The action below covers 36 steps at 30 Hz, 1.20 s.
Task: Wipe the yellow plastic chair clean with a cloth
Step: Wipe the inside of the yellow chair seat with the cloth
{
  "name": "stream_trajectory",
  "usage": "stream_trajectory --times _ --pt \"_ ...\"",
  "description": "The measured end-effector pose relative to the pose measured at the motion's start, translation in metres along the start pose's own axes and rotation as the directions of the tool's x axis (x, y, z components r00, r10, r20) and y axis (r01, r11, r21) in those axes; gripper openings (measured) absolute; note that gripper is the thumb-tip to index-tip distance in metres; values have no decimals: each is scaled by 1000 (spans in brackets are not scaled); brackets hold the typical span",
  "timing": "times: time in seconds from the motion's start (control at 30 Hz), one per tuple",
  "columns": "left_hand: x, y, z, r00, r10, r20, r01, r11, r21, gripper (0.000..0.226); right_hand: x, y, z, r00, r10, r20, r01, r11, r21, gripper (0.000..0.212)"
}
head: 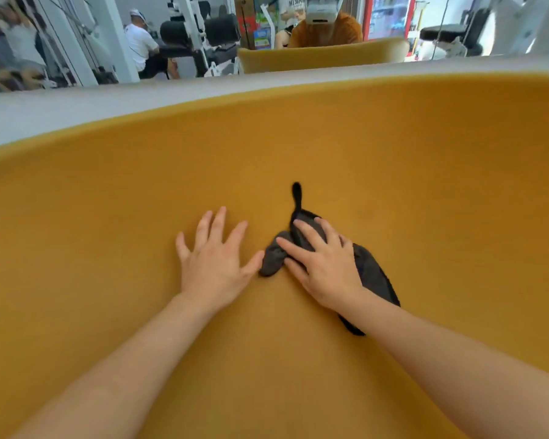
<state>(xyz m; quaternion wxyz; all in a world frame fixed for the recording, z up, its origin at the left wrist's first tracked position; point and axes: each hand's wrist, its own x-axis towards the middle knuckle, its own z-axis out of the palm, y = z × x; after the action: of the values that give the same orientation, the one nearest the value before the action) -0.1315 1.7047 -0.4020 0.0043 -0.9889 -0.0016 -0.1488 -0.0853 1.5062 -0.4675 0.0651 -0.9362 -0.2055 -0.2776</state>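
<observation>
1. Your right hand (322,264) lies palm-down on the crumpled dark grey cloth (373,274), fingers spread flat across it rather than curled around it. You are pressing it onto the surface, not gripping it, which suits wiping because the whole palm drives the fabric.

2. Your left hand (214,258) is empty, fingers fanned, resting flat on the bare surface just beside the cloth; its thumb tip touches or nearly touches the bunched end of the fabric. It looks placed to brace you while you lean in.

3. The cloth is bunched under your palm, one rolled end poking out toward your left hand, a wider flap trailing back under your right wrist, and a thin dark tail sticking out ahead of your fingers. Bunched this way it covers little area per stroke; spreading it would likely clean more.

4. The smooth yellow plastic chair (425,191) fills nearly the whole view, curving around both arms, its rim arcing across above. You are working near the middle of the curved shell.

5. Beyond the rim runs a pale grey ledge (76,112), then a second yellow chair back (324,58), seated people and dark equipment, all well apart from your work.
</observation>
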Motion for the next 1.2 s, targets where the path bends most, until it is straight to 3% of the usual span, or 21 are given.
stream_trajectory --times 0.13,0.2,0.33,0.4,0.43,0.47,0.53,0.57,0.6,0.63,0.67,0.73,0.83,0.87,0.97,1.07,1.2 --pt "79 -20 -42 975 81 -206 -43 982 184 62 9 8 2 957 -288 -31 288 957 -6 31" --pt "128 -20 -80 948 41 -314 6 989 147 64 13 17 6 958 -276 -81 279 960 23 27" --pt "163 -13 -97 943 -1 -333 34 995 94 58 16 11 12 960 -197 -201 216 974 74 28" --pt "162 -15 -92 932 8 -362 21 997 79 53 48 21 3 950 -22 -312 58 993 107 30" --pt "162 -16 -91 928 0 -371 25 998 63 51 76 27 -9 911 153 -384 -90 980 176 30" --pt "164 -16 -91 928 -5 -374 23 999 43 50 108 31 -26 827 356 -434 -252 926 280 29" --pt "164 -16 -92 921 -8 -390 15 1000 15 47 173 24 -61 609 688 -395 -457 712 533 29" --pt "164 -16 -92 916 -3 -401 4 1000 1 46 200 11 -74 528 780 -335 -511 608 608 29" --pt "164 -15 -90 913 -1 -407 -8 1000 -21 47 220 -7 -82 492 816 -304 -552 562 616 28" --pt "164 -14 -89 911 -7 -413 -13 999 -45 47 232 -26 -86 531 787 -314 -562 605 564 27" --pt "164 -15 -89 908 -15 -419 -10 998 -59 48 237 -44 -87 627 696 -348 -509 705 494 27" --pt "164 -18 -89 901 -19 -434 -8 998 -60 48 235 -65 -82 803 427 -416 -304 894 330 27" --pt "164 -20 -91 907 -16 -421 -11 998 -61 53 221 -22 -87 927 99 -363 -81 995 65 31" --pt "163 -21 -91 909 -8 -418 -17 998 -57 53 218 5 -94 941 80 -328 -80 997 11 33" --pt "161 -20 -93 924 17 -383 -25 1000 -15 50 197 99 -121 925 261 -275 -290 954 -73 35" --pt "159 -14 -96 934 16 -356 -14 1000 7 49 147 174 -144 891 321 -322 -397 893 -210 37" --pt "157 -16 -105 961 20 -277 -12 999 30 53 126 172 -131 777 465 -424 -559 819 -127 45"
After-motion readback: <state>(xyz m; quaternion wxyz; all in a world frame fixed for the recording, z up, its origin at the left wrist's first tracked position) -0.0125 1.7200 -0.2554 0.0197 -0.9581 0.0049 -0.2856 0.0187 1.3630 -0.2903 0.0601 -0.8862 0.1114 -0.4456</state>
